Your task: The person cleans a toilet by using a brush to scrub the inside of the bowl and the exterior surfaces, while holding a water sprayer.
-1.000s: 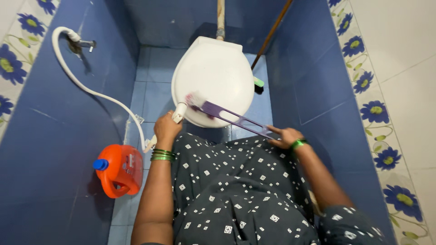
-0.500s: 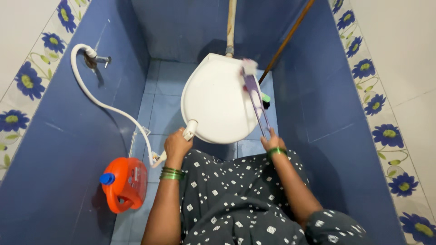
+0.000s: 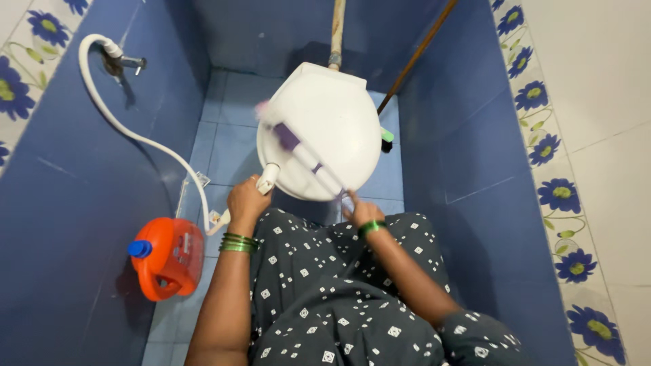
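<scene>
A white toilet with its lid (image 3: 332, 115) down stands against the blue back wall. My right hand (image 3: 361, 212) grips the handle of a purple long-handled brush (image 3: 302, 152). The blurred brush head lies on the left edge of the lid. My left hand (image 3: 246, 200) holds a white spray nozzle (image 3: 268, 178) at the lid's front left rim. The nozzle's white hose (image 3: 139, 139) loops up to a tap (image 3: 122, 64) on the left wall.
An orange detergent jug (image 3: 166, 257) with a blue cap stands on the floor at the left wall. A wooden-handled broom (image 3: 413, 57) leans in the back right corner. A pipe (image 3: 336, 34) rises behind the toilet. Blue tiled walls close in on both sides.
The brush head has swept from the lid's front left to its back right and now lies at its left edge. My right hand moved left. My left hand stays on the nozzle.
</scene>
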